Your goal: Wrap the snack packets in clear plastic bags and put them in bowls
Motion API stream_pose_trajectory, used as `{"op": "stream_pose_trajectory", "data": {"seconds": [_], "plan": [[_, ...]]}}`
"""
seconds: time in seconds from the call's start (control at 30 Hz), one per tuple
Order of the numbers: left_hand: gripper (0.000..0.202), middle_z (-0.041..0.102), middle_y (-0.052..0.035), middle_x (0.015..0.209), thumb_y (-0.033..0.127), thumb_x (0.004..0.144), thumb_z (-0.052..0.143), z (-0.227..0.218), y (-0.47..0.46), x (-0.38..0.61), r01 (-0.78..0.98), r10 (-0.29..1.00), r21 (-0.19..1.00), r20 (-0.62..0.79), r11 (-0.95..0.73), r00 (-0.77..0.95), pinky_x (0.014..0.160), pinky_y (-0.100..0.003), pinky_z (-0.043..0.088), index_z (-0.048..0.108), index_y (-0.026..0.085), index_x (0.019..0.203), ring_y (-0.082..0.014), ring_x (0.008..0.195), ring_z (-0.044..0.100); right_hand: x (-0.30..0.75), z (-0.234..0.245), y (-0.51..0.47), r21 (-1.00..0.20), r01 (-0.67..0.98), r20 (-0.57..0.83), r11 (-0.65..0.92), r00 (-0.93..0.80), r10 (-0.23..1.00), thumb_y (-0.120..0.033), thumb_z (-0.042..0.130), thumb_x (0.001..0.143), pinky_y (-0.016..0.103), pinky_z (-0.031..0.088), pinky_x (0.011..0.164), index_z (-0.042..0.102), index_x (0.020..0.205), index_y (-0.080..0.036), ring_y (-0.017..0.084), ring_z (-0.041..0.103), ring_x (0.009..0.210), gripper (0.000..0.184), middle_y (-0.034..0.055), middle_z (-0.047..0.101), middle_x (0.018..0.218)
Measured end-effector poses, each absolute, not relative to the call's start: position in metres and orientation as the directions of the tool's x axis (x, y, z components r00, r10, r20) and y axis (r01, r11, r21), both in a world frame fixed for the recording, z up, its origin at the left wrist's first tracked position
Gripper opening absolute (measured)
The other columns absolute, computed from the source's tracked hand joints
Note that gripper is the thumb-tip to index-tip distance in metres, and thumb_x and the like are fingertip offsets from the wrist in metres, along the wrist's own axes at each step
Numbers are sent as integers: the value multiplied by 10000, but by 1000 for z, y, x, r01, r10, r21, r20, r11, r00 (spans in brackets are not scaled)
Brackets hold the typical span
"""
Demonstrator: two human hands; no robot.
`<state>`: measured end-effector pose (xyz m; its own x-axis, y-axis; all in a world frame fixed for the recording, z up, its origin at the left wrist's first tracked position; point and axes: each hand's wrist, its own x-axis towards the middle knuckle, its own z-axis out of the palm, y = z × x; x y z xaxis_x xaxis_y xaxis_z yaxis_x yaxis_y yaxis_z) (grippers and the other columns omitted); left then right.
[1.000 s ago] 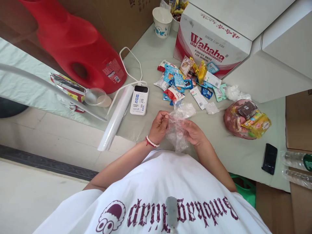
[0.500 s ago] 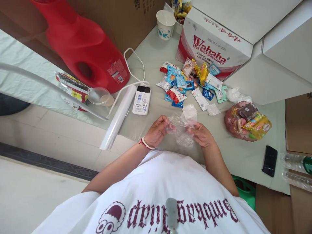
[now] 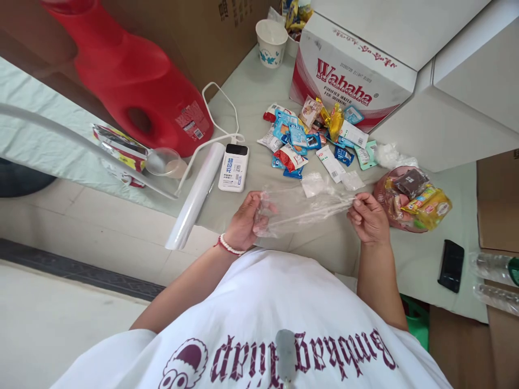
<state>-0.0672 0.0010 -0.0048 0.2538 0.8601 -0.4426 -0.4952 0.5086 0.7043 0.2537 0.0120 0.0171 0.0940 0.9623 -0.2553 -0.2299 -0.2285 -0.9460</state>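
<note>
A clear plastic bag (image 3: 300,213) is stretched sideways between my two hands, above the front part of the cloth-covered table. My left hand (image 3: 244,220), with a white beaded bracelet at the wrist, pinches one end of it. The other end is gripped by the fingertips of my right hand (image 3: 368,216). Behind the bag lies a pile of small wrapped snacks (image 3: 298,135) in blue, red, yellow and white. A folded white piece (image 3: 315,185) sits just beyond the bag. Close to my right hand stands a pink basket (image 3: 383,194) holding packaged snacks.
To the left are a white power bank (image 3: 234,168), a clear plastic roll (image 3: 197,194), a small cup (image 3: 164,162) and a big red jug (image 3: 150,86). A Wahaha carton (image 3: 348,81) and paper cup (image 3: 271,46) stand behind. A black phone (image 3: 451,266) lies right.
My hands have moved apart, the right one farther to the right, toward the basket. Crumpled before, the plastic bag is now drawn out long between them.
</note>
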Motion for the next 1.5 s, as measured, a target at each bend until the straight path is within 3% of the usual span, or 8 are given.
{"op": "stream_pose_trajectory", "data": {"seconds": [0.23,0.6,0.83,1.0,1.1,1.27,1.4,1.5], "plan": [[496,733,-24,1036,561,930,644,-16,-6,-56,-587,845,687,-535,428,-10,380,-211,297,524,308,1339,-47,425,363,196,-9,-7,-894,-251,-286,-373,-321,903,-726,858,629,466,546,974,601,1365,-321,297,689,1141,878,79,744,1096],[502,674,-83,1150,573,879,691,-34,-48,-110,-36,854,943,-314,330,-416,832,-354,591,551,237,1225,-200,975,691,200,-24,19,-794,-24,-595,-607,-170,785,-535,867,604,234,333,373,626,764,-196,91,448,422,445,-59,507,553],[929,555,-188,1510,642,833,714,-6,15,-84,403,937,863,195,-305,290,1279,-598,166,369,207,1577,-355,1486,419,194,-19,31,-777,104,-620,-621,-300,725,-560,846,630,238,310,361,640,822,-192,91,461,418,463,-55,557,601],[423,664,-11,684,614,817,696,-11,58,-55,405,765,873,-58,-273,641,992,-451,481,702,191,827,-235,848,665,213,-12,22,-750,128,-646,-649,-349,678,-582,883,607,233,282,358,637,829,-181,75,436,407,521,-65,541,604],[502,477,37,516,598,876,595,-19,54,-74,391,890,920,-169,-11,423,597,-281,397,511,197,586,-122,550,459,231,-10,19,-744,84,-655,-663,-288,699,-577,905,607,214,248,372,607,840,-194,55,413,420,539,-83,509,618],[421,495,25,527,598,888,554,-31,11,-118,402,939,849,-329,342,-104,556,-296,384,531,223,695,-150,511,457,238,-9,28,-787,146,-615,-600,-272,740,-673,853,641,225,331,450,578,821,-216,103,496,523,562,-63,510,632],[428,697,-111,971,521,790,734,-25,-29,-121,676,922,715,120,177,-368,921,-494,497,649,206,1067,-321,963,650,235,9,55,-750,621,-395,-228,-143,907,-710,609,864,291,452,634,643,819,-216,194,599,715,497,30,636,726],[247,714,-133,1161,397,854,704,-18,-36,-111,807,936,580,334,-109,-114,1158,-588,327,715,247,1049,-377,1274,577,232,19,82,-431,900,-106,-69,25,994,-566,463,993,327,471,760,723,948,-203,263,651,915,449,122,718,968]]}}
